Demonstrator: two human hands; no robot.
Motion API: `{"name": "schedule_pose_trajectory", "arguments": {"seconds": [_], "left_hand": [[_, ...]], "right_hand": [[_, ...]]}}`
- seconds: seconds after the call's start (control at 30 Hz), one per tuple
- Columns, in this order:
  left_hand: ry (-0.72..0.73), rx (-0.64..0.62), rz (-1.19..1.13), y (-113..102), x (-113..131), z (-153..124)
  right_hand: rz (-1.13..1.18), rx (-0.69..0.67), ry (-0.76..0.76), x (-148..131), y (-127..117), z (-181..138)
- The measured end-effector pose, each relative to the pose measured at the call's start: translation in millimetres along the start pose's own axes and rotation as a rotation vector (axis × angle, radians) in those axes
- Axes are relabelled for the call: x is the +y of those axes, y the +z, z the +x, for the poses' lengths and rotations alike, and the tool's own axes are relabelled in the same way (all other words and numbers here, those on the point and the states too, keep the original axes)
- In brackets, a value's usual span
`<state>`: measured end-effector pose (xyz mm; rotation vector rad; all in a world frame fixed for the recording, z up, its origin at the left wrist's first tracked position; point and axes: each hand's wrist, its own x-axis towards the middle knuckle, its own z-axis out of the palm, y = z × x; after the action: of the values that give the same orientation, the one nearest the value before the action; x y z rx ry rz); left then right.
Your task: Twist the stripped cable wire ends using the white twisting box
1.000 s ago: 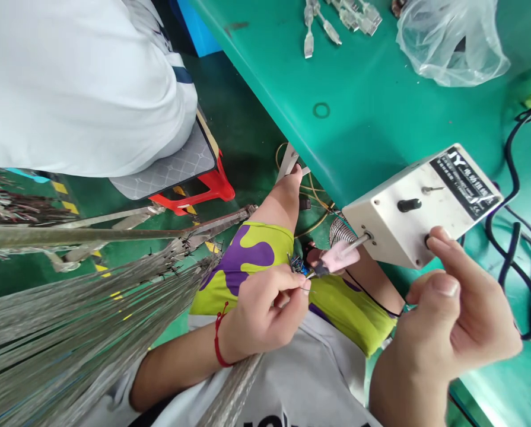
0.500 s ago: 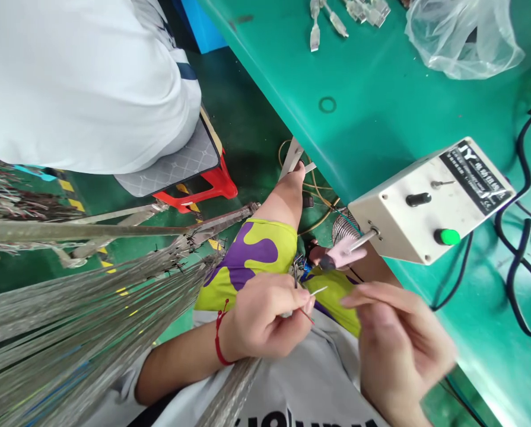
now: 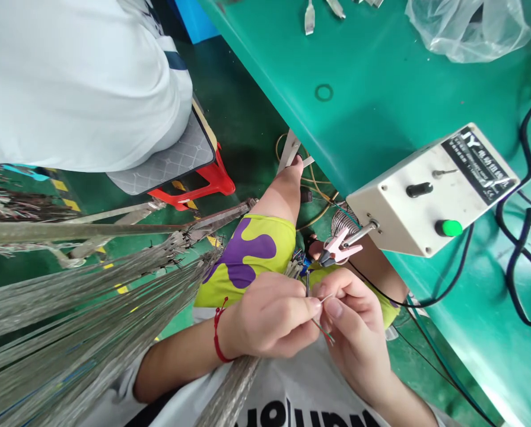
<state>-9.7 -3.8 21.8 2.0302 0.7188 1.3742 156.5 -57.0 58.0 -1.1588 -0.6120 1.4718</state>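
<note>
My left hand [image 3: 276, 317], with a red string bracelet at its wrist, is closed on the end of a cable. Thin red and green wires [image 3: 326, 333] stick out below its fingertips, their ends bare. My right hand [image 3: 354, 320] meets it from the right, thumb and forefinger pinched on a fine white wire [image 3: 326, 298]. A narrow dark piece [image 3: 308, 283] stands up just above the left fingers; its kind is unclear. Just beyond both hands, a pink-handled clip [image 3: 339, 248] sits on the shaft of a white machine box [image 3: 429, 196] with a green button.
Bundles of grey cables [image 3: 91, 320] hang on a rack at the left. The green table [image 3: 372, 77] carries a plastic bag [image 3: 470, 29], USB plugs [image 3: 309, 19] and black cords [image 3: 521, 237]. A person in white [image 3: 82, 89] sits on a red stool [image 3: 216, 181].
My right hand has moved left to my left hand and now pinches the white wire. The pink clip, blurred before, shows sharp. The view has shifted slightly.
</note>
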Motion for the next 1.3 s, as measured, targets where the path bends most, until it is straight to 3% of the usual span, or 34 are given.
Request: {"name": "schedule_pose_trajectory", "arguments": {"seconds": [0.43,0.63,0.93,1.03,1.17,1.3], "left_hand": [[-0.121,-0.01,-0.393,0.8,-2.3,8.8],[-0.14,-0.075,-0.404,-2.0,-5.2,8.5],[-0.14,-0.034,-0.215,-4.8,-4.3,9.2],[-0.148,-0.018,-0.15,-6.1,-3.1,10.5],[-0.146,0.014,-0.132,-5.6,-2.7,12.2],[-0.129,0.003,-0.085,-5.7,-3.1,12.6]], "right_hand": [[-0.003,0.001,0.027,2.7,-0.8,8.5],[0.014,-0.008,0.013,2.9,-1.2,11.0],[-0.38,0.057,-0.383,4.3,-3.5,6.6],[-0.473,0.02,-0.494,5.2,-5.3,6.3],[-0.498,-0.078,-0.566,6.2,-5.4,7.4],[-0.498,-0.069,-0.562,6.9,-4.1,7.9]]}}
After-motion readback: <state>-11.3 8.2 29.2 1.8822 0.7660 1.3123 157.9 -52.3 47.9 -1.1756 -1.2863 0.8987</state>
